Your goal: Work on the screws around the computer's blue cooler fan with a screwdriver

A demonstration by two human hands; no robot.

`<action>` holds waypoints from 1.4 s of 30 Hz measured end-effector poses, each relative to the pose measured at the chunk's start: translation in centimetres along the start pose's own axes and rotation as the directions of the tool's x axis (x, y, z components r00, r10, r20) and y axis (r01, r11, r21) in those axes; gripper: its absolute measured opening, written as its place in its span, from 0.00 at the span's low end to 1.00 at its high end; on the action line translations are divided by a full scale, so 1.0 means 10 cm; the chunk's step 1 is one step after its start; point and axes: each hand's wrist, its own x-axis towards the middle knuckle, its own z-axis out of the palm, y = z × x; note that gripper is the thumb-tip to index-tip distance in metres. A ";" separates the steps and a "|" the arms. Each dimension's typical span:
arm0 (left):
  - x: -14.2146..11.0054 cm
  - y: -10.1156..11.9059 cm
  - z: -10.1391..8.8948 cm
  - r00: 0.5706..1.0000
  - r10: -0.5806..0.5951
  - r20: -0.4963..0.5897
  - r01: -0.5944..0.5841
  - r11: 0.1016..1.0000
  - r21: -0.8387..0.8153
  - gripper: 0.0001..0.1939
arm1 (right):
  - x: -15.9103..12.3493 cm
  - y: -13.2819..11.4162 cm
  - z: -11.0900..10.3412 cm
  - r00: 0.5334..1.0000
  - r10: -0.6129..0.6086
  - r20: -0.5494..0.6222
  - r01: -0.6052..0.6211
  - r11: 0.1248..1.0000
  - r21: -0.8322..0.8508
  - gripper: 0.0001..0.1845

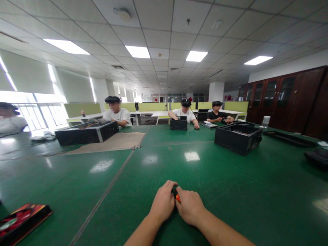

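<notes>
My left hand (163,202) and my right hand (189,206) rest side by side on the green table (205,177), close to me. Both are curled into loose fists around one small black and orange object (177,196) held between them. Only a sliver of it shows between the knuckles, so I cannot name it. My forearms come in from the bottom edge.
A red and black flat box (22,220) lies at the near left. Open black computer cases stand at far left (87,132) and right (238,137). A brown mat (112,142) lies mid-table. Several people sit at the far side working; a wooden cabinet (287,99) lines the right wall.
</notes>
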 end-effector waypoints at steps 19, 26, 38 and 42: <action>0.01 -0.03 0.03 1.000 0.017 -0.006 -0.017 1.000 0.002 0.23 | -0.01 0.01 -0.04 1.000 -0.007 0.003 0.007 1.000 0.007 0.15; 0.01 -0.03 0.03 1.000 0.014 -0.004 -0.014 1.000 0.018 0.22 | 0.00 0.01 -0.03 1.000 -0.004 0.007 0.004 1.000 0.006 0.14; 0.01 -0.02 0.02 1.000 0.008 0.005 -0.008 1.000 0.018 0.22 | 0.00 0.01 -0.01 1.000 0.005 0.008 -0.005 1.000 -0.006 0.14; 0.01 -0.02 0.02 1.000 0.007 0.007 -0.007 1.000 0.022 0.22 | 0.00 0.01 -0.01 1.000 0.004 0.004 -0.004 1.000 -0.007 0.14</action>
